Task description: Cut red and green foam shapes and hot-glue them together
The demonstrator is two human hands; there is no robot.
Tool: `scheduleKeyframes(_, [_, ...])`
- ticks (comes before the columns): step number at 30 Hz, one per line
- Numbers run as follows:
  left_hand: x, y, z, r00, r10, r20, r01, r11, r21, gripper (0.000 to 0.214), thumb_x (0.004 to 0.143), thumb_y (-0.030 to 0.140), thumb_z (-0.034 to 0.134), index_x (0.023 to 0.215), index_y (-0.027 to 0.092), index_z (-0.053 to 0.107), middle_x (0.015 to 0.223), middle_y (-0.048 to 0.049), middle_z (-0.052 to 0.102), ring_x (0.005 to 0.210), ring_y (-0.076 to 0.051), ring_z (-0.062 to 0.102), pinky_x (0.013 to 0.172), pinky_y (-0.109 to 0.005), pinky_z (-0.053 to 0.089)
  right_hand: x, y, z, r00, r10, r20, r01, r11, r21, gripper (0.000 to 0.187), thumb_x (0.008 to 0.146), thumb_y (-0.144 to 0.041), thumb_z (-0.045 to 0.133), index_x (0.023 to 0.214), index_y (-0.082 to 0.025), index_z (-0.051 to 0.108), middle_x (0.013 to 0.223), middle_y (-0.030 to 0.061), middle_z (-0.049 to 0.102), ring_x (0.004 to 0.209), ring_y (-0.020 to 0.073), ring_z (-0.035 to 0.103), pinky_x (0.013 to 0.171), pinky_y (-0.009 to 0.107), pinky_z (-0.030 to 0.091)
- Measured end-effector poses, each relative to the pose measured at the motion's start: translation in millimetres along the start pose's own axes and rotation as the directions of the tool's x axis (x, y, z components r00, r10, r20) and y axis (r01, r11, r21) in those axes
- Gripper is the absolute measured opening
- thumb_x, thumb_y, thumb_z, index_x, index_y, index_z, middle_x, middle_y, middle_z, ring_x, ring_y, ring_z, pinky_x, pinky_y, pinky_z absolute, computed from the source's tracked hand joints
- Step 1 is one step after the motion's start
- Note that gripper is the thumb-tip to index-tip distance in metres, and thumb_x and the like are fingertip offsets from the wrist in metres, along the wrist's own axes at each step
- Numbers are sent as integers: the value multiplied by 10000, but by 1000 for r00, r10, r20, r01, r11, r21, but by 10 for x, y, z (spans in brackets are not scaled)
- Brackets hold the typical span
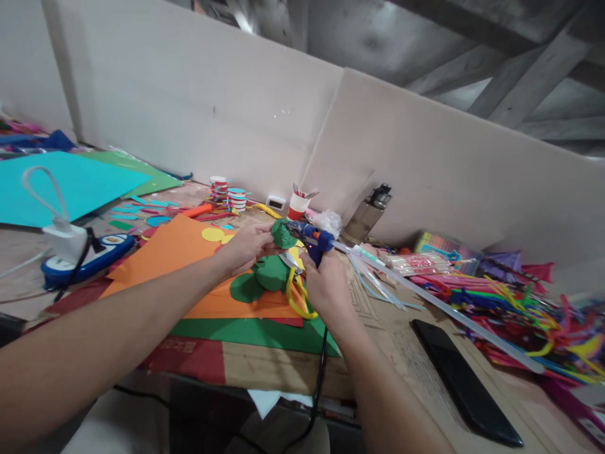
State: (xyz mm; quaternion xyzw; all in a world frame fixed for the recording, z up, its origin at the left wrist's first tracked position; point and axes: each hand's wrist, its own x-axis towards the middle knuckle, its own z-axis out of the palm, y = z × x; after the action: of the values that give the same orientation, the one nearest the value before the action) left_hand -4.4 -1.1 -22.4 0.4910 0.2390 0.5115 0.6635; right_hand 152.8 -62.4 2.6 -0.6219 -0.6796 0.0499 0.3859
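My right hand is wrapped round the handle of a blue hot glue gun, which points left. A long clear glue stick sticks out of its back end, and a black cord hangs below. Pinched in my left hand is a small round green piece, and the gun's nozzle is at its right side; whether they touch I cannot tell. Under my hands lie green paper circles, a yellow loop and orange sheets on a green sheet.
A black phone lies at the right front, with a heap of colourful pipe cleaners behind it. A dark bottle and a red-white cup stand near the wall. At left are a power strip with a white plug and turquoise sheets.
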Motion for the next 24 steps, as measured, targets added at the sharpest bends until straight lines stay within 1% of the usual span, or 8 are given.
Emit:
scheduleKeyframes(3, [-4, 12, 9, 1000, -4, -9, 4, 1000, -13, 240, 670, 126, 622, 892, 151, 709, 759, -42, 696, 756, -169, 654, 839, -370, 517, 28, 33, -20, 998, 61, 1, -61, 997, -49, 306, 876, -271, 525, 1120, -111, 617, 1022, 169, 696, 951, 299, 647, 787, 362, 470])
scheduleKeyframes(5, [-2, 19, 6, 1000, 11, -14, -12, 1000, -20, 244, 654, 95, 604, 868, 149, 707, 661, -6, 642, 672, -137, 617, 825, -355, 522, 42, 46, -28, 996, 86, -6, -86, 995, -48, 300, 880, -280, 521, 1106, -109, 618, 1003, 171, 699, 933, 298, 651, 782, 361, 471])
scheduleKeyframes(8, [5, 28, -12, 999, 44, -26, -45, 999, -23, 232, 665, 70, 583, 850, 149, 697, 515, 67, 477, 490, -70, 464, 800, -323, 530, 52, 56, -31, 996, 89, -13, -89, 996, -28, 291, 882, -280, 521, 1106, -124, 620, 1008, 165, 701, 939, 288, 654, 784, 352, 473])
scheduleKeyframes(10, [9, 37, -29, 997, 66, -35, -67, 997, -32, 230, 688, 67, 566, 865, 150, 686, 489, 95, 396, 437, -49, 374, 794, -309, 529, 53, 59, -31, 996, 89, -15, -89, 996, -24, 295, 882, -276, 523, 1115, -124, 619, 1019, 167, 699, 948, 286, 653, 791, 352, 472])
scheduleKeyframes(11, [11, 43, -37, 996, 82, -42, -84, 996, -40, 231, 697, 68, 558, 876, 151, 679, 492, 98, 387, 436, -48, 369, 795, -304, 526, 52, 60, -31, 996, 87, -12, -87, 996, -23, 296, 883, -275, 522, 1117, -122, 619, 1020, 168, 698, 947, 286, 654, 794, 353, 472])
scheduleKeyframes(16, [32, 80, -67, 986, 137, -100, -144, 988, -61, 204, 699, 81, 565, 873, 151, 645, 554, 66, 487, 570, -79, 536, 815, -302, 510, 43, 48, -33, 997, 83, 2, -83, 996, -23, 295, 881, -266, 519, 1116, -119, 620, 995, 163, 704, 923, 282, 659, 789, 348, 473])
scheduleKeyframes(19, [47, 87, -79, 980, 155, -124, -162, 986, -49, 211, 683, 96, 583, 880, 154, 634, 598, 46, 544, 644, -100, 592, 830, -322, 504, 38, 37, -36, 996, 84, -9, -84, 996, -38, 280, 865, -258, 533, 1088, -119, 629, 969, 163, 707, 908, 279, 660, 777, 340, 475])
scheduleKeyframes(24, [37, 73, -68, 987, 124, -105, -129, 990, -51, 231, 670, 88, 569, 882, 157, 632, 569, 47, 519, 705, -128, 626, 830, -334, 515, 39, 51, -34, 997, 70, -34, -70, 998, 0, 275, 859, -272, 537, 1082, -141, 629, 982, 145, 710, 920, 266, 660, 803, 335, 477])
